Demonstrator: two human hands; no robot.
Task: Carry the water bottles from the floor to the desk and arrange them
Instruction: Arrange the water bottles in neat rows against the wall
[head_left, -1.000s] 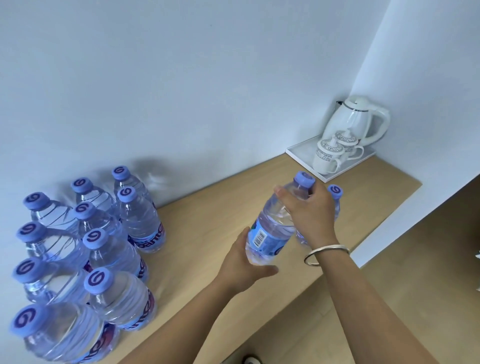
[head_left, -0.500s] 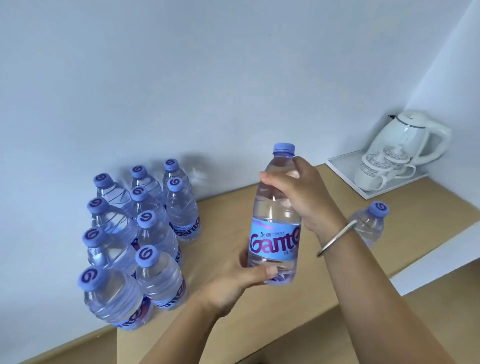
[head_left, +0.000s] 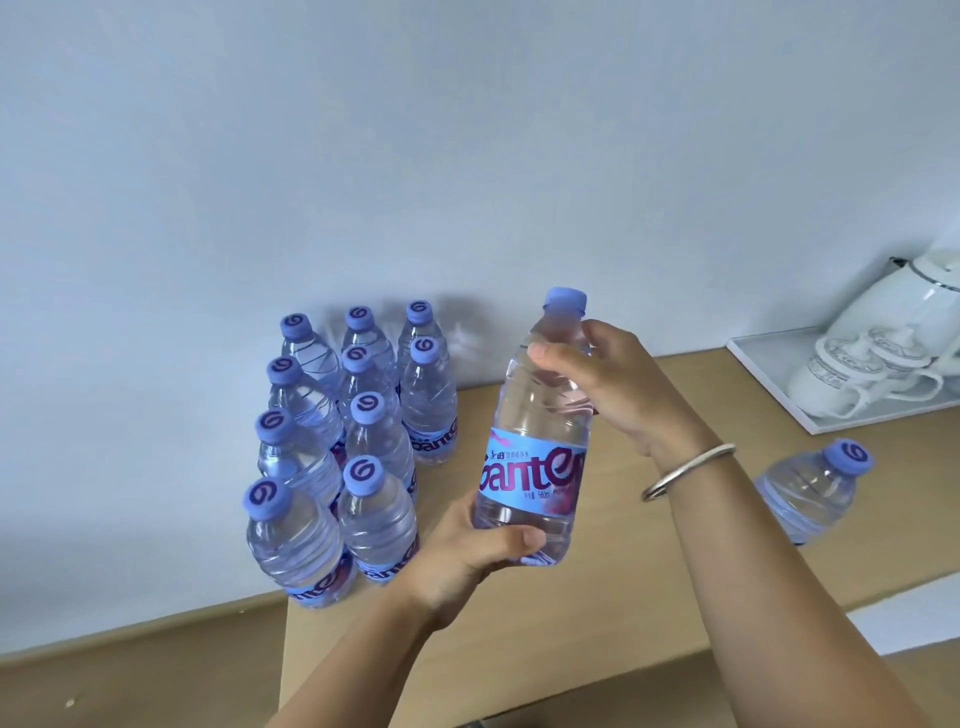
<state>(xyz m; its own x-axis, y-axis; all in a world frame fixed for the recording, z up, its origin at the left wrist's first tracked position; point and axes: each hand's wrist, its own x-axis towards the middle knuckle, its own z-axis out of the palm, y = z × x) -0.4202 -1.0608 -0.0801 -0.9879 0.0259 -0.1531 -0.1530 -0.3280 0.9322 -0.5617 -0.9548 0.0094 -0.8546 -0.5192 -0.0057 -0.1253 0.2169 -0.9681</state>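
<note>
I hold a clear water bottle (head_left: 537, 431) with a blue cap and a blue label upright above the wooden desk (head_left: 613, 587). My left hand (head_left: 467, 558) cups its base from below. My right hand (head_left: 608, 387), with a silver bangle on the wrist, grips its shoulder just under the cap. Several more bottles (head_left: 358, 436) stand packed in rows on the desk's left end against the wall. One lone bottle (head_left: 808, 491) stands on the desk to the right of my right forearm.
A white tray (head_left: 769, 384) at the desk's back right carries a white kettle (head_left: 904, 301) and two white cups (head_left: 831, 379). The wall runs close behind the desk. Wooden floor (head_left: 130, 686) shows below the desk's left edge.
Both hands lifted the bottle off the desk, stood it upright and brought it left toward the group. The second bottle stayed on the desk at the right.
</note>
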